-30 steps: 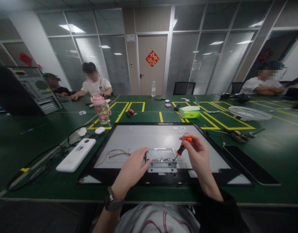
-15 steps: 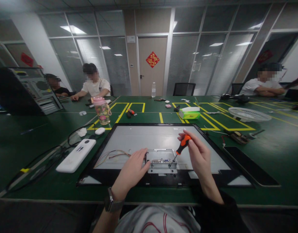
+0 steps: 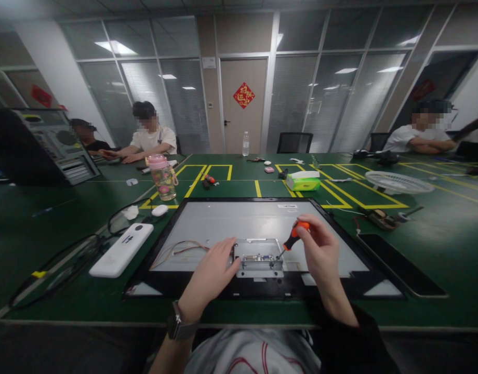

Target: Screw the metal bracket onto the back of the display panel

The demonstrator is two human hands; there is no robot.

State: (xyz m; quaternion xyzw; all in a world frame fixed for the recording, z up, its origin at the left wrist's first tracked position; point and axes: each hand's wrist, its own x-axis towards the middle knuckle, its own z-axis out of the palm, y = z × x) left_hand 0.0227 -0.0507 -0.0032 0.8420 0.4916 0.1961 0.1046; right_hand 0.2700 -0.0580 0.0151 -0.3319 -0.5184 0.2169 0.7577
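A monitor panel (image 3: 231, 221) lies face down on the green table, its grey metal back up inside a black frame. Near its front edge sits a small metal circuit-board cover (image 3: 258, 257). My left hand (image 3: 211, 275) rests on the panel, fingertips pressed against the cover's left edge. My right hand (image 3: 319, 249) is closed round an orange-and-black screwdriver (image 3: 293, 238), whose tip touches the cover's right side. Thin coloured wires (image 3: 184, 246) run across the panel left of the cover.
A white power strip (image 3: 122, 249) and black cables (image 3: 67, 259) lie to the left. A pink-lidded bottle (image 3: 163, 176), a green tissue pack (image 3: 303, 182), a fan grille (image 3: 398, 182), a black slab (image 3: 402, 265) and an open computer case (image 3: 44, 145) stand around. Other people sit at the far side.
My right hand has shifted its grip slightly on the screwdriver handle, fingers turning; the tip stays at the cover. My left hand has not moved.
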